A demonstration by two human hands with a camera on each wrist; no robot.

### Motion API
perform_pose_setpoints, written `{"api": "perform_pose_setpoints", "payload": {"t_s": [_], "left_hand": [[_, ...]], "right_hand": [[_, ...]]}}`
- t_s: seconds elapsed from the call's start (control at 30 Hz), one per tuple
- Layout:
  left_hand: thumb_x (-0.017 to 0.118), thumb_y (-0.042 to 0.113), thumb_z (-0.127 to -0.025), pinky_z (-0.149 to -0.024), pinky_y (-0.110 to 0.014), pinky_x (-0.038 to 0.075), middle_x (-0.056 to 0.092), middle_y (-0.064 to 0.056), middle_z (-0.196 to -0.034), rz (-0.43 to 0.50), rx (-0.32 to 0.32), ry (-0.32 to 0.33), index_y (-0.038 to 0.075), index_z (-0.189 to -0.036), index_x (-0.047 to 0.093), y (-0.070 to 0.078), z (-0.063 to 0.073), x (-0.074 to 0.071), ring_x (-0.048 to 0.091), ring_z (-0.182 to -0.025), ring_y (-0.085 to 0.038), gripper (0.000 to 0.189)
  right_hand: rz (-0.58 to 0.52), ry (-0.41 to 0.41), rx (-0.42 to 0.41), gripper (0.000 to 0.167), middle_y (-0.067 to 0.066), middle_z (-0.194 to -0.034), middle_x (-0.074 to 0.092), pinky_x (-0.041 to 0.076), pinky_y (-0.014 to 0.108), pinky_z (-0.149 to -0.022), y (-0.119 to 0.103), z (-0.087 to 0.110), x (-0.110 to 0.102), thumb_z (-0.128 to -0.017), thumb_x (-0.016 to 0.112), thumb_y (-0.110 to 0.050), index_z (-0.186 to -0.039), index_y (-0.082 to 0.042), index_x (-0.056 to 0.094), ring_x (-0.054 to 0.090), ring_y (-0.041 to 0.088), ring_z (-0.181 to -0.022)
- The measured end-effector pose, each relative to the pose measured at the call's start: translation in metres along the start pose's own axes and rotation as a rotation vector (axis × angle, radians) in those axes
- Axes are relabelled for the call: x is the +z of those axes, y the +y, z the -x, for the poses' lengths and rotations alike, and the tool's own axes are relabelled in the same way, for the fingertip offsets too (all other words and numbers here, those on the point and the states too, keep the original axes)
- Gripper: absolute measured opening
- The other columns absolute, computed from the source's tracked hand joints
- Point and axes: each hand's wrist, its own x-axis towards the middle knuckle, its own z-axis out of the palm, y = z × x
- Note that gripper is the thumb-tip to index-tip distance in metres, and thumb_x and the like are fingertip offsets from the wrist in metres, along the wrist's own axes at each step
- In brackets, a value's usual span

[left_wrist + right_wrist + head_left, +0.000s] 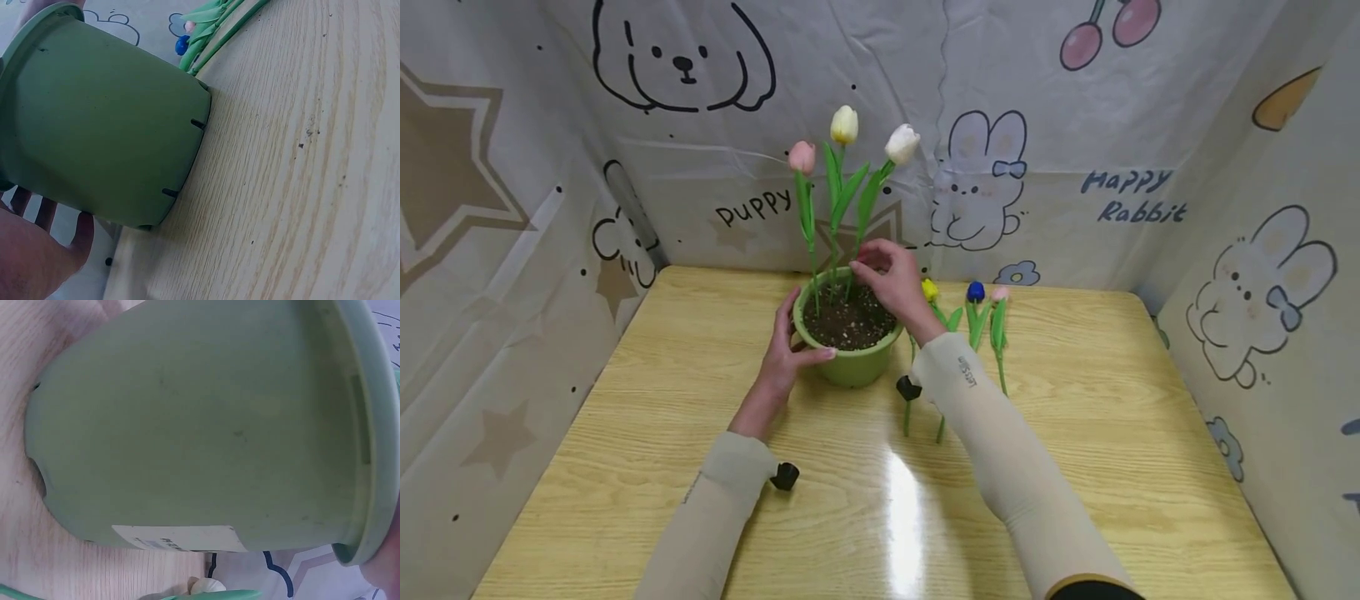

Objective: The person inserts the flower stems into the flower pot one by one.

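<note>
A green flower pot (853,367) filled with dark soil (850,323) stands on the table. Three artificial tulips rise upright from it: a pink tulip (802,157), a pale yellow tulip (844,125) and a white tulip (902,144) leaning right. My left hand (778,358) grips the pot's left side, thumb at the rim and fingers round the outside; in the left wrist view its curled fingers (81,240) show beside the pot wall. Over the soil, my right hand (895,282) pinches the white tulip's stem low down; its fingertips partly cover the stem.
Right of the pot lie a yellow tulip (929,290), a blue tulip (975,292) and another pink tulip (1000,293), partly behind my right forearm. A white label (181,537) is on the pot. Patterned cloth (865,50) encloses the wooden table (647,417) at back and sides.
</note>
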Motion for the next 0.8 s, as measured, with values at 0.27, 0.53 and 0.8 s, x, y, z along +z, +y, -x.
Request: {"api": "perform_pose_setpoints", "payload": {"t_s": [0.27,0.53,0.8], "left_hand": [[0.079,0.008,-0.082,-0.125,-0.058,0.020,0.018,-0.002,-0.171,0.003,0.011,-0.006,0.026,-0.167,0.011,-0.002,-0.001,-0.001,0.020,-0.156,-0.027,0.110],[0.078,0.007,-0.083,-0.125,-0.058,0.021,0.018,-0.003,-0.171,0.020,0.007,-0.012,0.027,-0.168,0.010,-0.002,-0.001,0.001,0.019,-0.156,-0.028,0.111],[0.080,0.009,-0.082,-0.124,-0.057,0.022,0.019,-0.001,-0.171,-0.004,-0.003,0.005,0.028,-0.167,0.013,-0.003,-0.002,0.000,0.019,-0.156,-0.027,0.111]], "right_hand": [[-0.055,-0.029,0.007,0.021,0.021,-0.109,0.069,0.063,0.032,-0.079,0.001,-0.004,0.002,-0.099,0.069,-0.006,-0.117,0.006,0.066,0.071,0.028,-0.091],[-0.065,-0.006,0.000,0.021,0.018,-0.106,0.068,0.064,0.032,-0.076,0.005,-0.009,0.003,-0.099,0.069,-0.005,-0.115,0.006,0.064,0.071,0.024,-0.089],[-0.059,-0.059,0.024,0.017,0.017,-0.102,0.067,0.064,0.035,-0.076,0.003,-0.013,0.007,-0.098,0.069,-0.004,-0.111,0.004,0.063,0.072,0.027,-0.086]]}}
